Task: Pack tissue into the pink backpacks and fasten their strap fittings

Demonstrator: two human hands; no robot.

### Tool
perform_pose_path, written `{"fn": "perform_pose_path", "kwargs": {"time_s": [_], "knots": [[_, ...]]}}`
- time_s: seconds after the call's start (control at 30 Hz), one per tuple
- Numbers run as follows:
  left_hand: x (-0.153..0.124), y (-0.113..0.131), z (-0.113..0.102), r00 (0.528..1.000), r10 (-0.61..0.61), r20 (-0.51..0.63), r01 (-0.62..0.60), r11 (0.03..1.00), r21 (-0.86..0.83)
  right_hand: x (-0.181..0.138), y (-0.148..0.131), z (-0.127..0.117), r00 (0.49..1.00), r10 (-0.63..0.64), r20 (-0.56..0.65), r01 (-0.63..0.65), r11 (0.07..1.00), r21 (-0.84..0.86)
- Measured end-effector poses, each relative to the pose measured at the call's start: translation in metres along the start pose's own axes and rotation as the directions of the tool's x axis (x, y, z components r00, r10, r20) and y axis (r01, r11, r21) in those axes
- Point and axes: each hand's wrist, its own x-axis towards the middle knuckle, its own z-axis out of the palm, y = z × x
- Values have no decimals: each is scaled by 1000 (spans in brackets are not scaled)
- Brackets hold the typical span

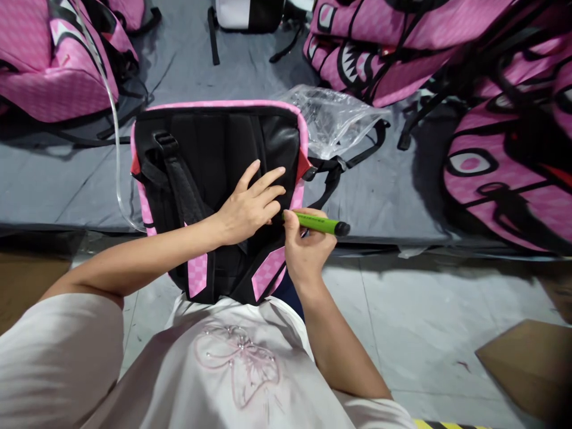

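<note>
A pink and black backpack (223, 137) lies with its black back panel up, over the table's front edge and against my body. My left hand (250, 208) rests on that panel with its fingers spread. In my right hand (310, 241) is a green marker pen (318, 223), pinched between thumb and fingers. Its black end points right, and its other end meets the backpack's right side, where the fingers partly hide the tip. One black shoulder strap (185, 185) runs down the left of the panel.
Pink backpacks with eye and teeth prints (379, 59) are piled at the back right, with another backpack (473, 167) at the right. More pink bags (58, 77) sit at the left. A clear plastic bag (335, 122) lies behind my backpack. A thin clear tube (117, 143) hangs at the left.
</note>
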Motion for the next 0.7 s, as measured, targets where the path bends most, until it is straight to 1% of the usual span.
{"fn": "perform_pose_path", "kwargs": {"time_s": [0.07, 0.17, 0.27, 0.37, 0.43, 0.53, 0.63, 0.7], "knots": [[0, 1, -1, 1000, -11, 10, 12, 1000, -15, 0, 0, 0, 1000, -11, 20, 11, 1000, -6], [1, 2, -4, 998, -38, 40, 40, 998, -45, 0, 0, -1, 1000, 28, 5, -28, 999, 19], [2, 3, -6, 997, -54, 59, 57, 997, -45, 0, 1, -3, 999, 27, 30, -28, 999, 26], [2, 3, -6, 997, -47, 60, 50, 998, -43, 0, 3, -4, 999, 52, 14, -52, 999, 5], [1, 4, -5, 998, -42, 49, 44, 998, -45, 0, 3, -5, 996, 86, 12, -87, 994, 64], [-1, 4, -4, 999, -34, 36, 33, 999, 5, -1, 5, -4, 996, 67, 54, -73, 992, 108], [-1, 5, -5, 999, -28, 39, 26, 998, 50, -1, 7, -4, 997, 65, 48, -68, 995, 78], [-1, 5, -4, 999, -37, 37, 36, 999, 30, -1, 7, -5, 997, 62, 53, -65, 996, 66]]}}
